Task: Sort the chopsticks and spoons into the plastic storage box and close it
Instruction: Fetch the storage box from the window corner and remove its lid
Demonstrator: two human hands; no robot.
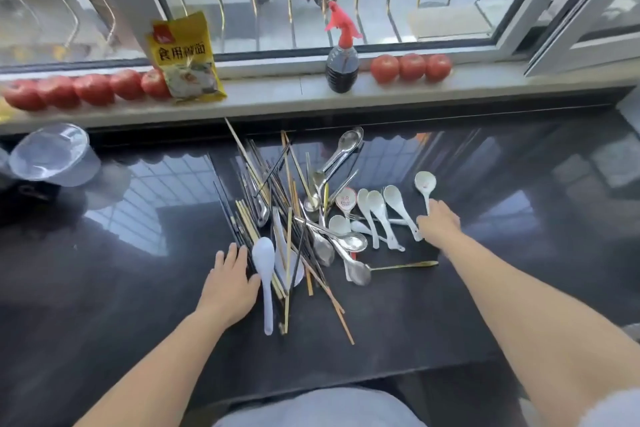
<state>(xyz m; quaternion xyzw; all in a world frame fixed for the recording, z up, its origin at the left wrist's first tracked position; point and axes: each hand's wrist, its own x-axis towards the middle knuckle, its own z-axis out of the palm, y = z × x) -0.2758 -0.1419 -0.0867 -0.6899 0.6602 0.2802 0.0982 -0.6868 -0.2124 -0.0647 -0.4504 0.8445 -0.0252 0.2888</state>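
Observation:
A jumbled pile of chopsticks [277,204] and metal spoons [346,243] lies in the middle of the dark glossy counter [138,288]. White ceramic spoons [377,208] are spread to the pile's right, and one more white spoon [264,263] lies at its left front. My left hand [231,282] rests flat with straight fingers beside the chopsticks' left edge, touching that white spoon. My right hand [438,224] reaches over the handles of the ceramic spoons; its fingers point away and its grip is hidden. A gold spoon [405,265] lies in front of it.
A clear plastic container [52,154] stands at the far left of the counter. On the window sill behind are rows of tomatoes [93,88], a yellow packet [187,59] and a dark spray bottle [341,62].

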